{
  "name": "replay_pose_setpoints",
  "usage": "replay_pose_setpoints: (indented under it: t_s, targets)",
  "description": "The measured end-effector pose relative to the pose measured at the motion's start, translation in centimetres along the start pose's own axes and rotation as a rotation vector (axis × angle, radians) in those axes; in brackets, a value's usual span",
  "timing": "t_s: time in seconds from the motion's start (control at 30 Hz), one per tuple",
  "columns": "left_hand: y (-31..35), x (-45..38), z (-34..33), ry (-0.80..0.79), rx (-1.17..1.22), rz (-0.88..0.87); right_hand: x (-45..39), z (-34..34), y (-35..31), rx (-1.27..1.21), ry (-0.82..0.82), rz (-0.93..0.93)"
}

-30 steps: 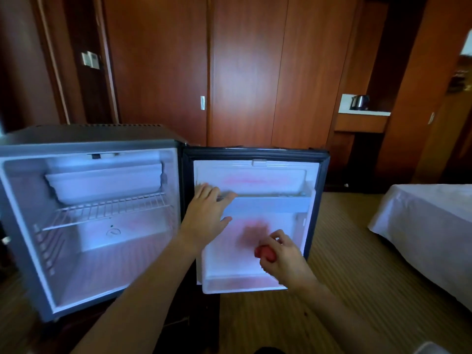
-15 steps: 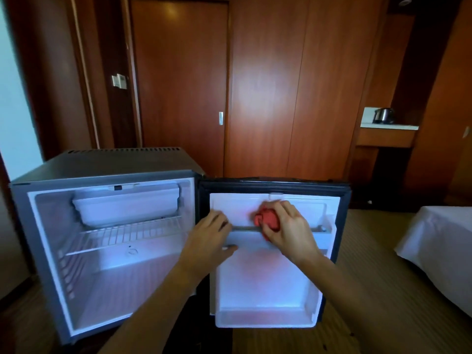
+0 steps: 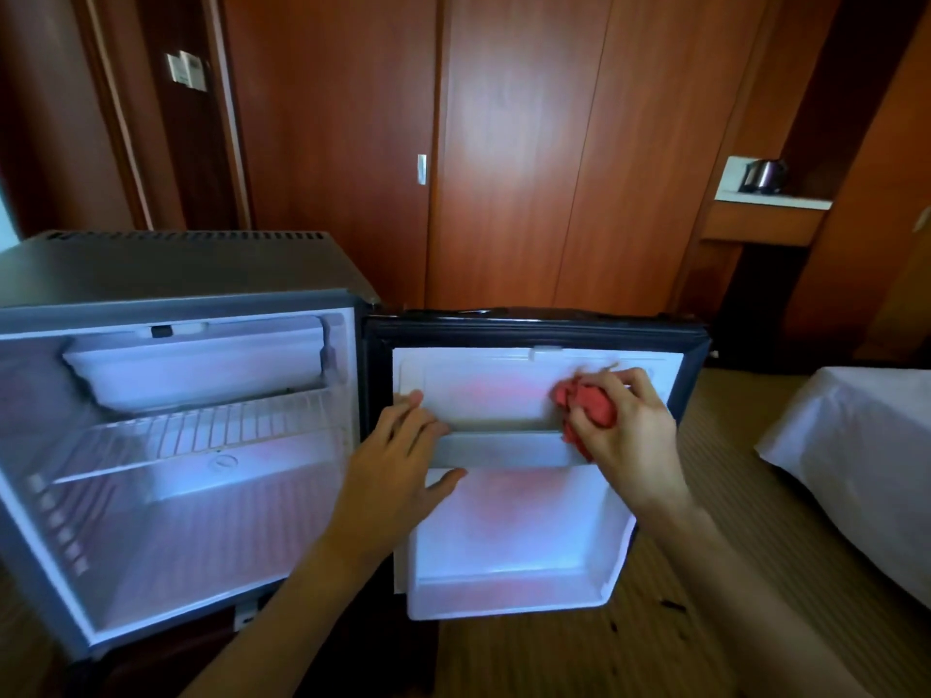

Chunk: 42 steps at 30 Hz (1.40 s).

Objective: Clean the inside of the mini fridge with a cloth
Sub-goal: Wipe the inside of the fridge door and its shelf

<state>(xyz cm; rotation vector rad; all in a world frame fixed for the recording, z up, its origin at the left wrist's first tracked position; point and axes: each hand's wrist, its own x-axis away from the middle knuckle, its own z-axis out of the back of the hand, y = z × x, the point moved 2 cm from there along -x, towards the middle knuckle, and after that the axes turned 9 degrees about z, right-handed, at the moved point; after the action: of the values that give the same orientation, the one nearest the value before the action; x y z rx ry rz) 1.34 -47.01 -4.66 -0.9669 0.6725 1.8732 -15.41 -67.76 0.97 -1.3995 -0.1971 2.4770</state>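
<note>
The small grey mini fridge stands open, and its white plastic door swings out wide. The right hand is curled tight around a scrunched red cloth, pressing it on the door's upper inside, right by the white door shelf. The left hand rests flat with loose fingers on the left end of that shelf. Left of this hand, a wire rack sits inside the fridge. Far right of the hands is a white bed.

Smooth white plastic door liner – crumpled red cloth – glossy wood panels
</note>
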Motion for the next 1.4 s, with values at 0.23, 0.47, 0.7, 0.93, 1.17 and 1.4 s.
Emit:
replay_pose_setpoints:
  t_s: [0.23,0.47,0.7,0.93,1.17,1.4]
  targets:
    - [0.2,0.2,0.3,-0.005,0.013,0.030,-0.3,-5.3,-6.6,-0.113,-0.016,0.169]
    - [-0.1,0.2,0.6,-0.023,0.025,0.027,0.0,-2.9,-3.0,-0.020,-0.024,0.118]
    - [-0.1,0.3,0.7,-0.045,0.044,0.033,0.2,-0.9,-0.8,0.021,0.086,-0.123]
    - [-0.1,0.2,0.8,-0.092,0.054,0.056,-1.2,-6.1,-9.9,-0.123,-0.085,0.176]
    - [-0.4,0.6,0.9,-0.024,0.060,0.011,0.7,2.1,0.1,0.046,0.077,-0.052]
    - [-0.3,0.5,1.3,-0.048,0.094,0.027,0.2,-0.6,-3.5,-0.002,0.050,-0.054]
